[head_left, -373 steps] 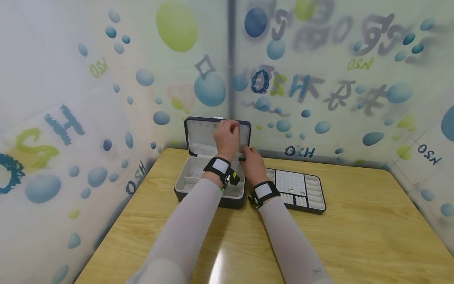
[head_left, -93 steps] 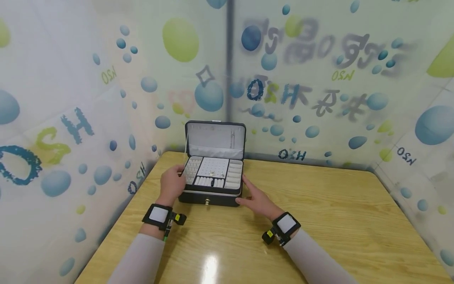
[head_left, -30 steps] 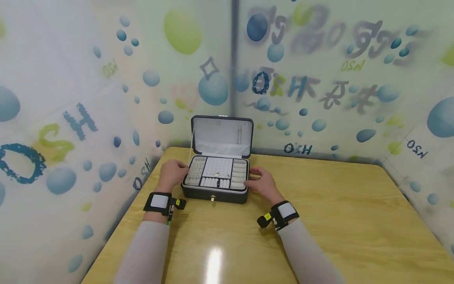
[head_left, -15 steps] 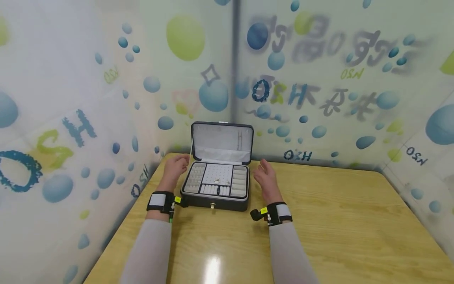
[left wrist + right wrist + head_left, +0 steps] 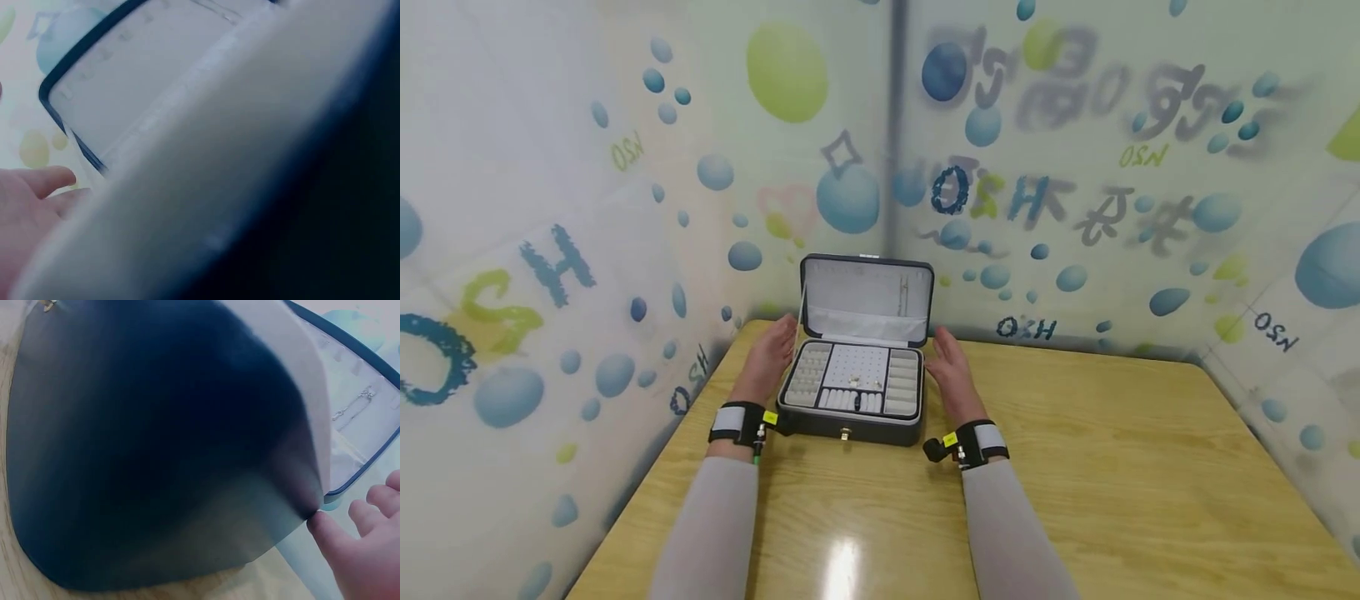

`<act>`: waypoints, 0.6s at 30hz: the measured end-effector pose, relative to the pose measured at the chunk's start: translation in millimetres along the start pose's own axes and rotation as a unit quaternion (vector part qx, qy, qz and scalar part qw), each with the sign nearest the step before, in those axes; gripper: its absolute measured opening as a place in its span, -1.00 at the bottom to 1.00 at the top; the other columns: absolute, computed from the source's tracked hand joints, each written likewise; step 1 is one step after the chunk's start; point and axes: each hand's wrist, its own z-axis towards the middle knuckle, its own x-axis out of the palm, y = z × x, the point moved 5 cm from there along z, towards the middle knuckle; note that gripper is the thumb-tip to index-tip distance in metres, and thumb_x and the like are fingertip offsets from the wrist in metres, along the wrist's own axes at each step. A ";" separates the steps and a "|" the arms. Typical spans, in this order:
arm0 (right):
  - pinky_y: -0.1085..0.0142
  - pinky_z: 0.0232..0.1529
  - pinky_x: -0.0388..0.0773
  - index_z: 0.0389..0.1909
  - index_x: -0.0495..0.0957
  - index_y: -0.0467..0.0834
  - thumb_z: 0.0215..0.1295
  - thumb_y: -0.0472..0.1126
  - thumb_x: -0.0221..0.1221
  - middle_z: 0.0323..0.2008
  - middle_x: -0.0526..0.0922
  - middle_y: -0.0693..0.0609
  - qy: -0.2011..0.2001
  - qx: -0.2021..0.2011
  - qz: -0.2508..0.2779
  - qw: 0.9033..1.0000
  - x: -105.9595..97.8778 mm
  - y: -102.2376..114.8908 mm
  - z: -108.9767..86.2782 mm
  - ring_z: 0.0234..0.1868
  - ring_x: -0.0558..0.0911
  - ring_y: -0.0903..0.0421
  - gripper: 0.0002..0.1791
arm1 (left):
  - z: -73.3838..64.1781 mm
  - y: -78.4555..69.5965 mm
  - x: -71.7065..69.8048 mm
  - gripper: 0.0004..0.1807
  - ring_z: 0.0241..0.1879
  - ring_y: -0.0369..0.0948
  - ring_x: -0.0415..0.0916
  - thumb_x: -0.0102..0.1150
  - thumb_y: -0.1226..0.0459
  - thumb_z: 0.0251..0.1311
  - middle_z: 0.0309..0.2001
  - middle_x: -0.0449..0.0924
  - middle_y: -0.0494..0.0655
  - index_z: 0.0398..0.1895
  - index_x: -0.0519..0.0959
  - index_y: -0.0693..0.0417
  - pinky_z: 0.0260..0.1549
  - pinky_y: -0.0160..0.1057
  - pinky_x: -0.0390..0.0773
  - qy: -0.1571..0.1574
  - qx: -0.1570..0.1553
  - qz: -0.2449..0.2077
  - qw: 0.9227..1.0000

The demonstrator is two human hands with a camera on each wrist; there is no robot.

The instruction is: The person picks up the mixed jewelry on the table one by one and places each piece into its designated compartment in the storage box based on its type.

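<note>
A dark jewelry box [image 5: 883, 431] sits on the wooden table with its lid [image 5: 865, 292] raised. A light-lined tray [image 5: 857, 367] lies level inside, with a pair of earrings [image 5: 853, 381] on its dotted panel and ring rolls along the front. From the lid's right side hangs a thin necklace [image 5: 903, 293]. My left hand [image 5: 767, 358] is beside the box's left side, fingers extended; whether it touches is unclear. On the opposite side, my right hand [image 5: 952, 377] has loosely straight fingers, its thumb [image 5: 328, 534] against the box's side in the right wrist view.
A ribbon [image 5: 800, 315] links the lid to the box at the left. The box has a gold clasp [image 5: 846, 433] in front. Patterned walls [image 5: 1037, 125] rise behind and beside the table [image 5: 1112, 467].
The tray, earlier on the table right of the box, was set into it. Since then my hands have left the tray's edges and slid back along the box's sides, fingers straightening.
</note>
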 end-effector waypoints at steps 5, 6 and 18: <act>-0.15 0.69 -0.04 0.71 -0.14 -0.27 0.39 -0.44 0.00 0.74 -0.13 -0.20 0.009 -0.002 -0.006 1.000 0.3 2.0 -0.9 0.76 -0.11 -0.15 -0.09 | -0.2 0.4 4.5 -0.24 0.76 -0.08 -0.41 -0.36 0.00 0.67 0.78 -0.34 -0.11 0.76 -0.25 0.01 0.70 0.08 -0.38 0.017 0.012 0.027 0.999; -0.15 0.69 -0.03 0.71 -0.14 -0.27 0.39 -0.44 0.00 0.74 -0.12 -0.20 0.012 -0.002 -0.008 1.000 0.6 2.5 -0.4 0.76 -0.10 -0.15 -0.09 | 0.7 0.2 4.7 -0.24 0.76 -0.07 -0.43 -0.35 0.02 0.66 0.78 -0.35 -0.10 0.76 -0.26 0.02 0.70 0.09 -0.40 0.021 0.019 0.026 0.999; -0.18 0.70 -0.12 0.71 -0.13 -0.30 0.44 -0.46 0.00 0.73 -0.07 -0.25 0.044 -0.005 -0.062 0.997 -0.9 -1.0 2.8 0.74 -0.08 -0.21 -0.13 | 13.7 12.1 6.9 -0.24 0.74 -0.12 -0.51 -0.29 0.11 0.58 0.78 -0.35 -0.18 0.77 -0.17 -0.11 0.67 0.13 -0.49 0.064 0.030 0.022 0.997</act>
